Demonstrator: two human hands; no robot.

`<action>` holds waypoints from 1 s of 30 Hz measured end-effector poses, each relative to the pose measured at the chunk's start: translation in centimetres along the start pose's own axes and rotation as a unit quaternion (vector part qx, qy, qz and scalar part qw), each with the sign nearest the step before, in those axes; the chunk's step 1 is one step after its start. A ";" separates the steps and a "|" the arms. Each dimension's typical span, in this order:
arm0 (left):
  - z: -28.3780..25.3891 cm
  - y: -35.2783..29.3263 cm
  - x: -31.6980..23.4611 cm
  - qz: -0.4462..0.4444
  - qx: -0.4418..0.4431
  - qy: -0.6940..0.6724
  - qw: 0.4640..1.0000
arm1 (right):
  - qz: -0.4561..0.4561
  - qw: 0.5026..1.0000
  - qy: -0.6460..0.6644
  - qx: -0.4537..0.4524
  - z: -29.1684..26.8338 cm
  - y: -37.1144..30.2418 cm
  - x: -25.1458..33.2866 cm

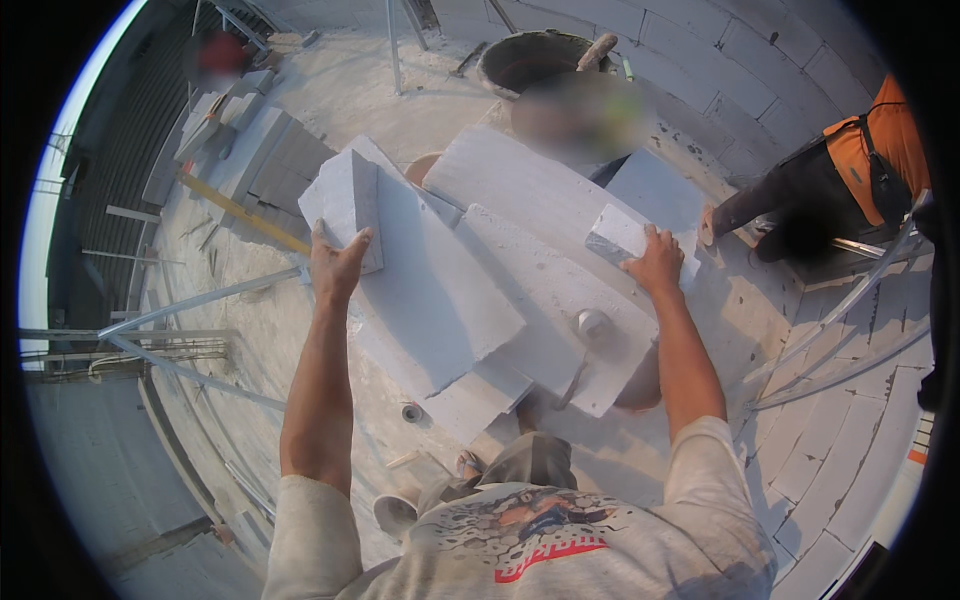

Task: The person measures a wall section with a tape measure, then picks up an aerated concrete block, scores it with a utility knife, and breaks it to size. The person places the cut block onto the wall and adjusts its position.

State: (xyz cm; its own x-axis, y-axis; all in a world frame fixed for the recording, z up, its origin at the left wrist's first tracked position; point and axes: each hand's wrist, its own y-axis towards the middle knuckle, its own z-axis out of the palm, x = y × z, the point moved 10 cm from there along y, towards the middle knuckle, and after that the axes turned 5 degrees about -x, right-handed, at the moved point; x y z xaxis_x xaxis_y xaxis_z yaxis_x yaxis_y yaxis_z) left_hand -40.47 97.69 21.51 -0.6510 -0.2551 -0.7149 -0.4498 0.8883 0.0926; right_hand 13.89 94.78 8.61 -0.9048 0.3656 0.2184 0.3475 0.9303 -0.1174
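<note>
My left hand grips the near end of a thick white lightweight concrete block, its thumb on the block's right side. This block stands tilted at the left edge of a large white slab. To the right, my right hand is closed on the near right side of a smaller white block piece, which rests on the far right of the stacked blocks. Between my hands lie more long blocks, overlapping at angles. A roundish metal object sits on the nearest right block.
A dark mortar tub stands by the far block wall. A person in orange crouches at right. More blocks are stacked at far left, near a yellow level-like bar. Metal scaffold poles stand left and right.
</note>
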 end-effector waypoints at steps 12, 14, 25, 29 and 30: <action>12.7 -3.1 -13.3 0.039 0.113 -0.001 0.993 | -0.187 0.956 0.226 -0.018 -2.0 -14.6 6.1; 16.4 -4.8 -15.0 0.041 0.102 0.076 0.991 | -0.223 0.953 0.204 -0.017 -1.5 -16.7 7.0; 16.1 -10.4 -14.1 0.105 0.173 -0.036 0.979 | -0.227 0.957 0.176 -0.032 -0.1 -17.1 6.3; 7.2 -10.9 -9.8 0.130 0.152 -0.063 0.978 | -0.234 0.950 0.190 -0.083 -0.7 -17.3 6.5; 5.1 -11.4 -8.5 0.131 0.142 -0.068 0.979 | -0.238 0.947 0.194 -0.092 -0.8 -17.3 6.7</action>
State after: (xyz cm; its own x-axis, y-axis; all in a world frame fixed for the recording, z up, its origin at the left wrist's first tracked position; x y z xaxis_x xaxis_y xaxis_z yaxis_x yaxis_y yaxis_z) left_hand -26.65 91.72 23.00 -0.6247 0.0319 -0.7802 -0.0772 0.9917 0.1024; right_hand 2.04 81.12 12.85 -0.8236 -0.1464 0.5479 -0.0079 0.9689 0.2471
